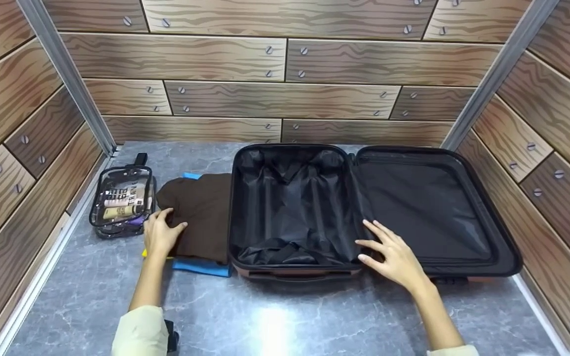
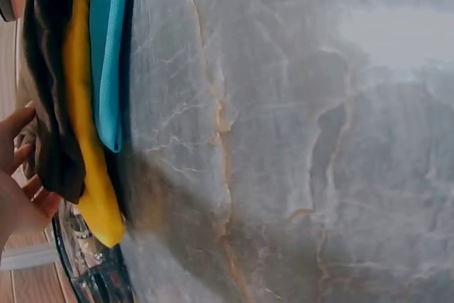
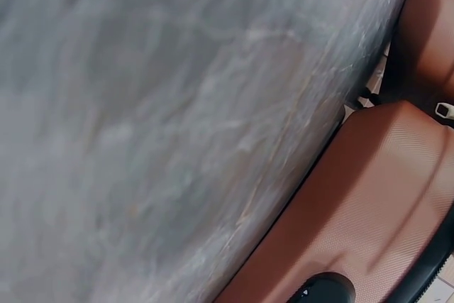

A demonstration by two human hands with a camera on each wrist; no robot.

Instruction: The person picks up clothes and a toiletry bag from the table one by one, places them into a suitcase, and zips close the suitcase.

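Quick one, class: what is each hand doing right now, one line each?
Left hand: touching the edge of the brown cloth; whether it grips cannot be told.
Right hand: open, holding nothing, at the suitcase.

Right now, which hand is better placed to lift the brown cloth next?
Left, probably: the left hand is at the edge of the brown cloth; the right hand is farther off, where the halves of the suitcase meet.

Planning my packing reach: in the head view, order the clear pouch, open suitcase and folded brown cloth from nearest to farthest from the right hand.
1. Open suitcase: right by the right hand's fingers.
2. Folded brown cloth: beside the suitcase, on its left.
3. Clear pouch: farthest left, past the cloth.
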